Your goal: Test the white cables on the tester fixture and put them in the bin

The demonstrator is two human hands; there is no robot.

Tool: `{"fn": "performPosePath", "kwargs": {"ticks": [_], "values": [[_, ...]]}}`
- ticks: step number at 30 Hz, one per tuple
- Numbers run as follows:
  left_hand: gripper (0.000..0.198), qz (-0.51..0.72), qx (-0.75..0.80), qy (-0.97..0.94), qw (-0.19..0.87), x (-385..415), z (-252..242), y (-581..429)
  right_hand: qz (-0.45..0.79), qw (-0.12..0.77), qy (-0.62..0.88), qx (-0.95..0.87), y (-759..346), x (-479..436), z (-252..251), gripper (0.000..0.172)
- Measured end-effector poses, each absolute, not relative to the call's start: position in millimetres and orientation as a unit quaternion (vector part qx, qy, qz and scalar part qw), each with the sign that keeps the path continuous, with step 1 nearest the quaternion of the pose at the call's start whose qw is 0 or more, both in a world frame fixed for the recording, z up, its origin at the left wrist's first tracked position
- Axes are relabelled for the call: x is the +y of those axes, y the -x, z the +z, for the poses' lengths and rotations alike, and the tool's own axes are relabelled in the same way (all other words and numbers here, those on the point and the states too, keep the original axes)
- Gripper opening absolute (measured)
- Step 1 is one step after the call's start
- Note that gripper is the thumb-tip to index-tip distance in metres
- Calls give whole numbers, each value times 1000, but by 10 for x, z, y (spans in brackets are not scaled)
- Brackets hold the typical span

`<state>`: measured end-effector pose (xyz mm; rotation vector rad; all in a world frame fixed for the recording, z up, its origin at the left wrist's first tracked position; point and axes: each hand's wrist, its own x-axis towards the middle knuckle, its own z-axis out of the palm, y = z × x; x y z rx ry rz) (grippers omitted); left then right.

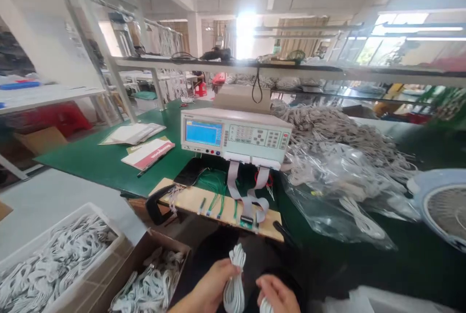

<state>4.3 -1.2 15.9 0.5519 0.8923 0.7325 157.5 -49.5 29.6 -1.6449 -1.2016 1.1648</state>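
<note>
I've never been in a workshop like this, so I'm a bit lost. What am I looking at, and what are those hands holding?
This single picture comes from a camera worn on a person's head, looking forward and down. No robot here: just two bare hands. The left hand grips a coiled white cable bundle; the right hand holds a white piece, mostly hidden. Ahead, on a green table, stands a boxy instrument with a blue screen. Grey ribbon cables run from it to a wooden board. Papers lie to its left, heaped cables to its right.
</note>
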Motion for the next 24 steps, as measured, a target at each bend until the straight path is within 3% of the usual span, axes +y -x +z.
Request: {"fn": "performPosePath", "kwargs": {"ticks": [4, 8, 14, 18, 24], "values": [[27, 336, 409, -279, 801, -59, 440, -54, 570, 434, 603, -352, -1581, -462, 446, 33], [31, 336, 414, -330, 779, -64, 542, -70, 598, 449, 564, -350, -1493, -391, 575, 30], [40, 369, 361, -413, 750, -71, 495, -132, 479, 470, 586, -454, -1450, -308, 604, 19], [43, 347, 426, -498, 671, -18, 411, -125, 399, 455, 617, -504, -1464, -299, 667, 19], [30, 316, 480, -600, 556, 12, 368, -114, 311, 346, 614, -638, -1424, -327, 782, 38]]}}
